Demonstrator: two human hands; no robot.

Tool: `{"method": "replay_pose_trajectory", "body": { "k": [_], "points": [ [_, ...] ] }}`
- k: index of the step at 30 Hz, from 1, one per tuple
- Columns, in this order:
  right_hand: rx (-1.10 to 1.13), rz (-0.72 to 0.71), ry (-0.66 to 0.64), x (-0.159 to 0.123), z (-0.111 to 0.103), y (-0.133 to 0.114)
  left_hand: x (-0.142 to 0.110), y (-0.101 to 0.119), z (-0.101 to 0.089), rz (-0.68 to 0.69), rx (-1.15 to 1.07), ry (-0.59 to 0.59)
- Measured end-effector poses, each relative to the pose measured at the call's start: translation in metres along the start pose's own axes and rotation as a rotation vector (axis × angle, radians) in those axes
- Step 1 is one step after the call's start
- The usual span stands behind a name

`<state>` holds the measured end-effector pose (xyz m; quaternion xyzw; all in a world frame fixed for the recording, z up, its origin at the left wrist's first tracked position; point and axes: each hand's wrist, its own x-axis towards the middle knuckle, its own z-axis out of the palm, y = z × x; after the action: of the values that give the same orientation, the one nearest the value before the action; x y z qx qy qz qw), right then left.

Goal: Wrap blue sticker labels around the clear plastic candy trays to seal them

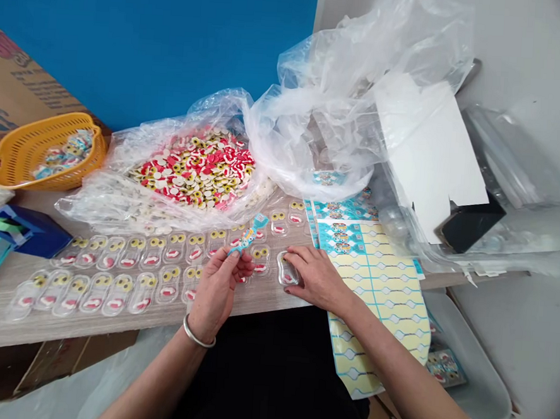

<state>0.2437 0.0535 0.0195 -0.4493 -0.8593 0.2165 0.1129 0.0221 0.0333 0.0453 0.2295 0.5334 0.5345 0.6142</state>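
Left hand (216, 288): partly closed, thumb and fingertips pinching one end of a narrow turquoise printed label strip (249, 235), which angles up and away from the palm above the rows of trays. A silver bangle (199, 333) encircles the wrist.

Right hand (318, 278): relaxed and partly open, fingers curved, not clamped. The fingertips (292, 258) rest on the rim of a clear plastic blister tray (288, 269), which sits on the tabletop just beside the hand and holds a red-and-white gummy.

Light wood-grain table (64, 329): two loose rows of matching clear trays, each with paired yellow-and-black gummy eyes and a red-and-white gummy mouth. Under and to the right of the right hand lies a large sheet of yellow and turquoise die-cut labels (379, 298).

Beyond the trays: a clear polythene bag (121, 162) heaped with loose red, white and yellow gummies (192, 169); an orange plastic basket (46, 151) of wrapped packets; a dark blue box (27, 230); a folded white card carton (429, 143); crumpled clear plastic sheeting (344, 93).
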Motion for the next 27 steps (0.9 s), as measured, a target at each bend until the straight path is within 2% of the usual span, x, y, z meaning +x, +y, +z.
{"method": "replay_pose_trajectory", "body": {
  "k": [5, 10, 13, 16, 23, 27],
  "points": [
    [0.148, 0.032, 0.057, -0.012, -0.007, 0.004, -0.009, -0.003, 0.013, -0.080, 0.145, -0.134],
    [0.521, 0.278, 0.308, -0.023, -0.022, 0.012, -0.012, -0.011, 0.017, -0.136, 0.411, -0.326],
    [0.643, 0.308, 0.254, -0.027, -0.024, 0.006, -0.014, -0.016, 0.020, -0.162, 0.536, -0.387],
    [0.646, 0.330, 0.160, -0.028, -0.018, -0.004, -0.016, -0.022, 0.022, -0.157, 0.634, -0.388],
    [0.640, 0.444, 0.092, -0.030, -0.009, -0.013, -0.020, -0.029, 0.016, -0.060, 0.908, -0.293],
    [0.579, 0.503, 0.134, -0.023, -0.005, -0.009, -0.013, -0.026, 0.017, 0.125, 1.026, -0.255]
  ]
}}
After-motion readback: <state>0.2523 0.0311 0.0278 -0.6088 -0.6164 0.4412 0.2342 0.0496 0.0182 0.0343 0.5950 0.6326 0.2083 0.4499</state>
